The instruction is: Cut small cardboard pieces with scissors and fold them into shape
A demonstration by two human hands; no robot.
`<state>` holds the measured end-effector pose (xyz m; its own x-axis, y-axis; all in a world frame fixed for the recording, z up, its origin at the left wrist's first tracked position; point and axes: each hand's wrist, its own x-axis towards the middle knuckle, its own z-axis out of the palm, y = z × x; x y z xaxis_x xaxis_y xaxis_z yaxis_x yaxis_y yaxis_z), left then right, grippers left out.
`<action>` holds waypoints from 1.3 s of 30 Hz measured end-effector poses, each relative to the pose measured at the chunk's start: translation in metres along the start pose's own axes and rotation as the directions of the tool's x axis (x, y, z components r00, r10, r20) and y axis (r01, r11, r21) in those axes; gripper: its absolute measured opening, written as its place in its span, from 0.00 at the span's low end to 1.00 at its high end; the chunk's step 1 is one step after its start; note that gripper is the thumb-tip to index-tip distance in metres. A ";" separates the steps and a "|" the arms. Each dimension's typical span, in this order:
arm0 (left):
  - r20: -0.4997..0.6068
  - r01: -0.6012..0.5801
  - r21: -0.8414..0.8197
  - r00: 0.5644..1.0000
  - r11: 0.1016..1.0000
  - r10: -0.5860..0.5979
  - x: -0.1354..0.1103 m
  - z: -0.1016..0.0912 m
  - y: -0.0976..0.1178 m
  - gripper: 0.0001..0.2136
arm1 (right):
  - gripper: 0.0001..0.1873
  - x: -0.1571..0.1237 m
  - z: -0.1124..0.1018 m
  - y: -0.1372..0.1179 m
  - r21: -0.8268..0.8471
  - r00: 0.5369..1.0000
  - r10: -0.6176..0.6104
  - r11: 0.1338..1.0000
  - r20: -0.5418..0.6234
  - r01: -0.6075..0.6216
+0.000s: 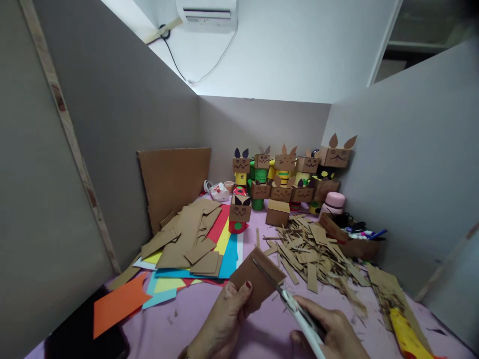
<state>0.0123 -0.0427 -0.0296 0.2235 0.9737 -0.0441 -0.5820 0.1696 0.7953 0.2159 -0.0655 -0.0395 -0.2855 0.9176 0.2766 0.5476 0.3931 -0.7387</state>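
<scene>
In the head view, my left hand (pixel 230 311) pinches a brown piece of cardboard (pixel 249 276) at its lower left, thumb on top. My right hand (pixel 329 324) grips white-handled scissors (pixel 301 314) whose blades lie at the right part of the cardboard piece. The blade tip reaches over its upper face. Whether the blades are fully closed I cannot tell. Beyond the hands stands a cardboard cat-faced figure (pixel 240 209) with a red base.
Cardboard pieces (pixel 187 232) lie over coloured paper on the left, with orange paper (pixel 119 301) nearer. Cardboard scraps (pixel 305 244) are heaped on the right. Several box-headed figures (pixel 284 162) stand at the back. A box of pens (pixel 359 244) and a yellow object (pixel 406 331) are at right.
</scene>
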 end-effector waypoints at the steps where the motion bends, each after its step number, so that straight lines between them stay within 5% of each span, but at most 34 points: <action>1: 0.000 -0.002 0.004 1.000 1.000 0.002 0.000 0.000 0.000 0.15 | 0.20 0.001 -0.001 0.001 -0.015 1.000 -0.004 1.000 -0.003 0.004; 10: 0.074 -0.008 0.050 0.997 0.999 0.004 -0.001 0.001 -0.003 0.17 | 0.25 0.003 -0.003 0.011 -0.014 0.999 -0.020 1.000 0.042 0.020; 18: 0.063 -0.001 0.061 0.998 0.998 -0.003 0.000 0.002 -0.005 0.18 | 0.18 -0.001 -0.004 -0.006 0.040 0.997 0.048 0.998 -0.064 -0.045; 23: 0.076 0.008 0.032 0.997 0.999 -0.010 0.002 0.000 -0.007 0.15 | 0.18 0.002 0.000 -0.001 0.024 0.995 0.097 0.995 0.014 -0.097; 35: 0.109 -0.001 0.050 0.994 0.999 -0.004 0.002 0.000 -0.003 0.16 | 0.25 0.006 0.010 0.021 0.335 0.990 0.131 0.931 0.059 -0.143; 39: 0.162 -0.003 0.153 0.987 0.988 -0.022 0.001 0.005 0.003 0.17 | 0.25 0.009 0.006 0.018 0.462 0.983 0.182 0.875 -0.031 -0.147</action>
<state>0.0149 -0.0425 -0.0245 0.3602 0.9321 0.0368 -0.4559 0.1415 0.8787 0.2181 -0.0501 -0.0544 -0.1563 0.9752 0.1567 0.1580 0.1813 -0.9707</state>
